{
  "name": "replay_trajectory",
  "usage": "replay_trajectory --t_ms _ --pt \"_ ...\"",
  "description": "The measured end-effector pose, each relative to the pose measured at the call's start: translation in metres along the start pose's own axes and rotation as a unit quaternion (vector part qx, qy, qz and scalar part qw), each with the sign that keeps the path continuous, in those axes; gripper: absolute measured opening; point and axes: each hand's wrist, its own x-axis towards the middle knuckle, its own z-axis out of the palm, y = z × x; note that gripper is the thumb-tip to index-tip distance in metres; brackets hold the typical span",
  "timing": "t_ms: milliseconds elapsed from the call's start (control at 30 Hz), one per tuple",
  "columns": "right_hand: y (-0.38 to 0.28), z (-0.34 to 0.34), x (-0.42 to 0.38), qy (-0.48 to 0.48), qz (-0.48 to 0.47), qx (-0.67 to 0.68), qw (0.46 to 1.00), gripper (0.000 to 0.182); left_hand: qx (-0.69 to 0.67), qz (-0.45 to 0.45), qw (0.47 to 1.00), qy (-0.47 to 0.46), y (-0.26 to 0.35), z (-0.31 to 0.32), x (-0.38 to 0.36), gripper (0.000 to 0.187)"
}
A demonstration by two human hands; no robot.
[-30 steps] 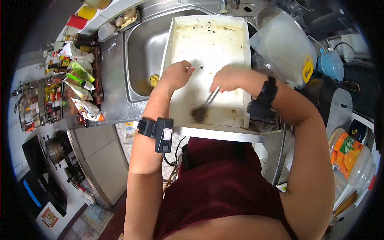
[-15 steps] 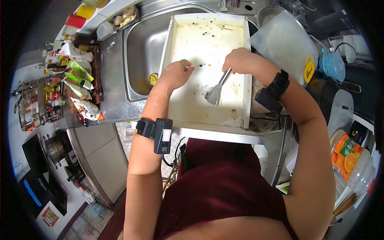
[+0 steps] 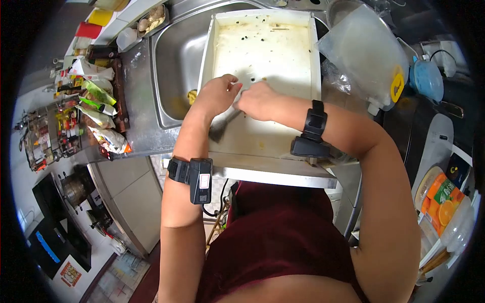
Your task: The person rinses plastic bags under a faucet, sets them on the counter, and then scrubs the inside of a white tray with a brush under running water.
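Note:
A white drawer-like tray (image 3: 288, 65) with dark specks and stains lies across the sink. Above its left part, my right hand (image 3: 256, 101) is closed around the handle of a wire brush (image 3: 218, 129), whose bristles point down to the left and look blurred. My left hand (image 3: 218, 95) is beside it at the tray's left side, fingers curled with thumb and fingertips near each other. Whether something small is between those fingertips is too small to tell.
The metal sink (image 3: 174, 55) holds a yellow scrap (image 3: 192, 97). Seasoning packets (image 3: 98, 98) stand on the left counter. To the right are a translucent plastic container (image 3: 366, 58) and a blue jug (image 3: 427, 78).
My right hand has moved left with the brush, from the tray's right side to next to my left hand. The view has shifted slightly.

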Motion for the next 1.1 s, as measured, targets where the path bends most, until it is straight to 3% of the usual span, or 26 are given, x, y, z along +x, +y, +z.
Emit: replay_trajectory --t_ms 200,300,400,433,533,567,867,967,1100 --pt "0.002 0.005 -0.017 -0.105 -0.086 0.036 0.990 0.016 -0.011 -0.004 1.000 -0.017 0.001 -0.001 0.000 0.035" --pt "0.020 -0.024 -0.009 -0.076 -0.075 0.056 0.993 0.016 -0.006 -0.003 1.000 -0.014 0.000 -0.001 0.000 0.035" --pt "-0.005 -0.012 0.007 -0.032 -0.073 -0.045 0.996 0.017 -0.023 0.011 1.000 -0.012 -0.005 0.002 0.004 0.038" --pt "-0.012 -0.009 0.007 -0.069 -0.076 -0.047 0.994 0.022 -0.016 0.011 1.000 -0.011 -0.005 0.002 0.005 0.036" --pt "0.007 -0.003 -0.014 -0.058 -0.100 0.015 0.993 0.017 -0.008 0.002 1.000 -0.013 -0.004 0.002 0.000 0.033" --pt "0.016 -0.007 -0.022 -0.131 -0.090 0.028 0.987 0.020 -0.013 0.000 1.000 -0.016 -0.002 0.001 0.001 0.033" --pt "0.056 -0.023 -0.070 -0.192 -0.087 -0.172 0.962 0.011 -0.008 0.007 0.999 -0.035 0.003 0.000 0.003 0.037" --pt "0.073 -0.032 -0.066 -0.056 -0.068 -0.267 0.960 0.010 -0.010 0.010 0.999 -0.032 0.006 -0.001 0.001 0.037" --pt "0.098 -0.056 -0.047 -0.055 0.007 -0.327 0.943 0.010 -0.005 0.018 0.999 -0.028 0.006 0.000 -0.001 0.036"
